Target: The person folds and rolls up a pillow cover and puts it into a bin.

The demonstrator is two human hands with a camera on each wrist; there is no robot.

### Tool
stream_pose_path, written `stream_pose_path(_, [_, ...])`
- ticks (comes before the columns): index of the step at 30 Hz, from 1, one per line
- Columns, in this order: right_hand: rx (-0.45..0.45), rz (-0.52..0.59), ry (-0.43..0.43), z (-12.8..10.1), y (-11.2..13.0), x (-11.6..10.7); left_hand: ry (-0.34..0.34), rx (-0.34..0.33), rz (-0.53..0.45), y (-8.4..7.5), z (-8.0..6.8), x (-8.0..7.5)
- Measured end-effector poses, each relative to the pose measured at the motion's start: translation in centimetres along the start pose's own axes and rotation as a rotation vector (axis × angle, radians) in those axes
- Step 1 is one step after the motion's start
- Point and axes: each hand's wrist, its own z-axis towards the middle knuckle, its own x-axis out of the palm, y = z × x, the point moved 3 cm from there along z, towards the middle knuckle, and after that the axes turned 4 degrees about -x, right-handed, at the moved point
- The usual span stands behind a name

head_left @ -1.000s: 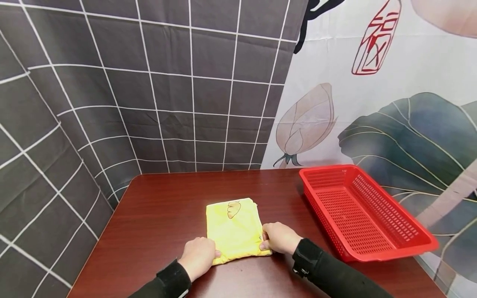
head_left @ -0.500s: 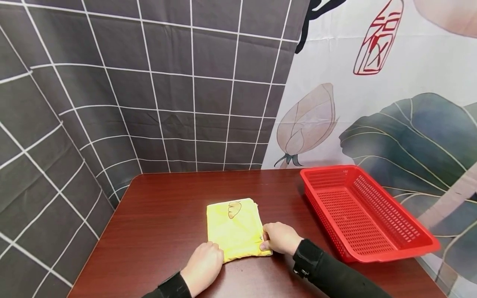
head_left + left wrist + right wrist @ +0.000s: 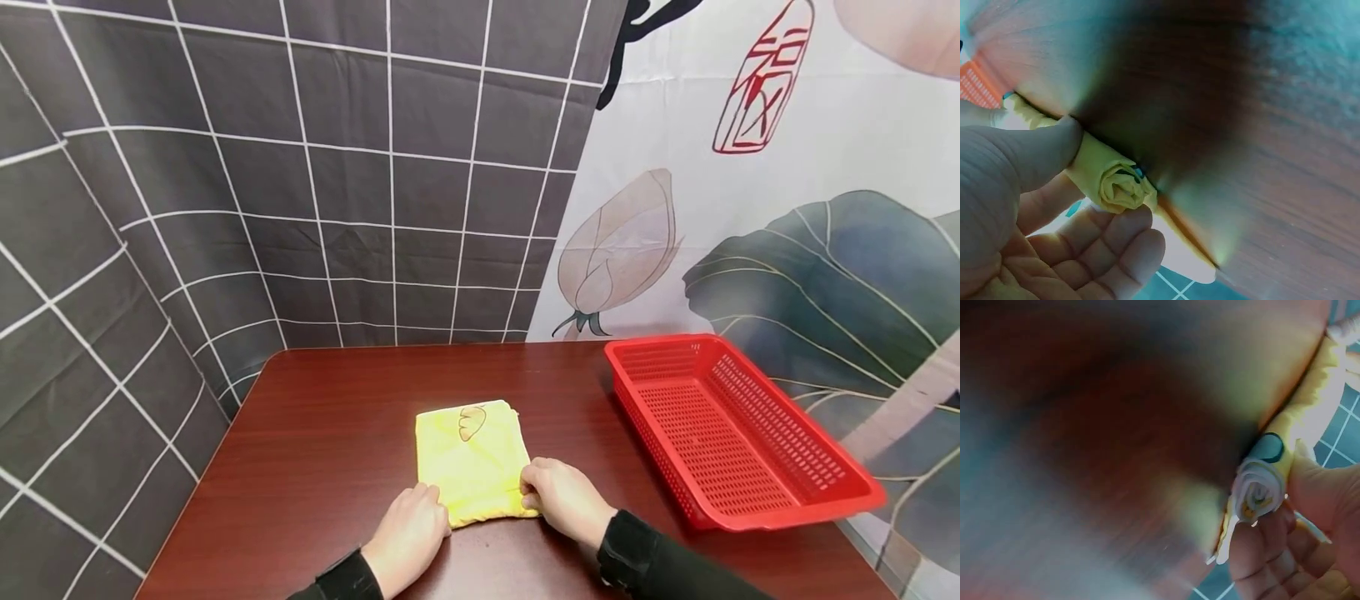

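A person's left hand (image 3: 411, 533) and right hand (image 3: 564, 497) grip the near edge of a yellow cloth (image 3: 471, 460) on a dark wooden bench (image 3: 322, 433), thumb and curled fingers (image 3: 1124, 247) pinching each end of a tight roll. The unrolled cloth lies flat just beyond the fingers. Farther right, well apart, sits a red basket (image 3: 787, 508).

A yellow cloth (image 3: 472, 462) lies flat at lower centre of the head view, its near edge rolled up.
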Motion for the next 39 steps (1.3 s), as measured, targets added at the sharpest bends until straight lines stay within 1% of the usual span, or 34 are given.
stream_pose_path(2, [-0.058,-0.018,-0.042,-0.3,0.1,-0.1,-0.01,0.012,0.039,-0.1,0.0,0.0])
stream_pose_path(5, [-0.112,-0.08,-0.053,-0.5,0.3,-0.4,-0.031,0.019,0.092,-0.2,0.0,-0.1])
stream_pose_path(9, [-0.151,-0.164,0.009,-0.8,0.7,-0.7,-0.03,0.019,0.117,-0.4,0.1,-0.2])
stream_pose_path(13, [-0.155,-0.207,0.063,-0.9,0.9,-0.5,-0.015,0.02,0.134,-0.5,0.1,-0.1])
stream_pose_path(16, [-0.156,-0.229,0.063,-0.8,0.9,-0.4,-0.004,0.022,0.146,-0.6,0.1,-0.1])
stream_pose_path(23, [-0.136,-0.219,0.086,-0.9,1.1,-0.2,0.042,0.037,0.144,-0.6,0.1,0.0])
stream_pose_path(31, [-0.152,-0.237,0.05,-0.8,1.2,-0.3,-0.001,0.083,0.12,0.0,0.0,-0.2])
stream_pose_path(36, [-0.149,-0.239,0.051,-0.8,1.4,-0.4,0.012,0.085,0.116,0.3,0.0,-0.1])
stream_pose_path(39, [-0.151,-0.242,0.048,-0.8,1.5,-0.5,0.007,0.083,0.118,0.4,0.0,0.0])
